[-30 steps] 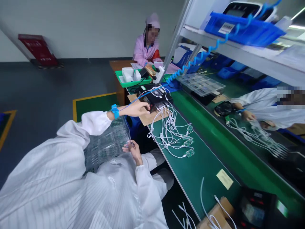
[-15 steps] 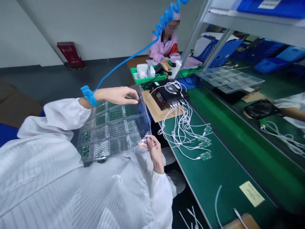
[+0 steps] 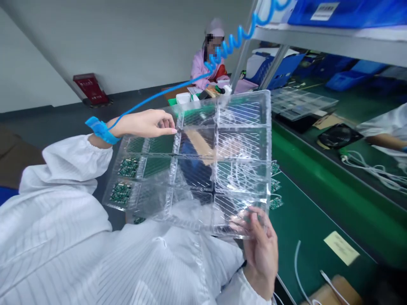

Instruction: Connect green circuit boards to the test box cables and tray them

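A clear plastic compartment tray (image 3: 243, 128) is tilted up in front of me, partly over a lower clear tray (image 3: 110, 204) that holds green circuit boards (image 3: 121, 193) in its left cells. My right hand (image 3: 261, 242) grips the upper tray's near right corner, thumb on top and fingers seen through the plastic. At the far side, my left hand (image 3: 159, 123) has curled fingers and its thumb against the clear tray; its exact grip is partly hidden. A blue wrist strap (image 3: 102, 130) with a coiled cord circles my left wrist.
Green workbench (image 3: 305, 228) at right bears a yellow note (image 3: 341, 248), white cables and several circuit boards (image 3: 275, 202). Another clear tray (image 3: 302, 103) lies beyond. A co-worker in pink (image 3: 203, 67) sits ahead; another person's sleeve (image 3: 386, 127) shows at right. The blue cord (image 3: 165, 92) crosses overhead.
The upper clear tray has slid right and tilted up with my right hand, and now covers the view of the black box and cables. My left hand has shifted slightly left.
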Motion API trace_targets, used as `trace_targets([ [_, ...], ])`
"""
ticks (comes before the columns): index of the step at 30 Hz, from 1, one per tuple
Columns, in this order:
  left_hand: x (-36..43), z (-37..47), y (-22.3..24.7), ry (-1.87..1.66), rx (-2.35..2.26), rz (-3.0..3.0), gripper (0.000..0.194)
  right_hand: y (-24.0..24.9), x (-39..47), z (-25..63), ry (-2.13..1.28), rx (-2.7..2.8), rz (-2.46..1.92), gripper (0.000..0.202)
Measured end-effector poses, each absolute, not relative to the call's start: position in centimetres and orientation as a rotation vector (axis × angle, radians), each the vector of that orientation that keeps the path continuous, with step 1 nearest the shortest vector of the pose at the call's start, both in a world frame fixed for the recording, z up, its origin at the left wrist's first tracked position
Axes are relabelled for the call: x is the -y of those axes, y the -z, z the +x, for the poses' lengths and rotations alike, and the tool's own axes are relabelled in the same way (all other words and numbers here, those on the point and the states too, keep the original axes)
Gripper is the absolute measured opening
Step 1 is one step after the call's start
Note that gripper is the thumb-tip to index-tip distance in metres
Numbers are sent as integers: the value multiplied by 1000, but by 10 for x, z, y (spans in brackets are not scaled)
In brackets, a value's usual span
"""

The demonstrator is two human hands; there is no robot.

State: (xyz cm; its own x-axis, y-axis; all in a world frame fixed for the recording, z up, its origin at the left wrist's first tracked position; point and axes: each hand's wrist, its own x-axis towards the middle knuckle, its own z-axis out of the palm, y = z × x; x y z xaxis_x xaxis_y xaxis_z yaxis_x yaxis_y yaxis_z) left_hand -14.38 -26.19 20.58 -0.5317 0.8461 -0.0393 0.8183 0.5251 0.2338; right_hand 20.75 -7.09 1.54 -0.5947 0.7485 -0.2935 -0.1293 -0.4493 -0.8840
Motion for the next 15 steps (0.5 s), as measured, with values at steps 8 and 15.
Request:
trace_targets([
  [8,249,-141,-227,-111,-2405,1582,53,-20,92,277,-1852,1006,-1075,52],
  [15,240,-145,-188,28,-2150,1691,37,-9,101,339,-1657,892,-1125,40],
])
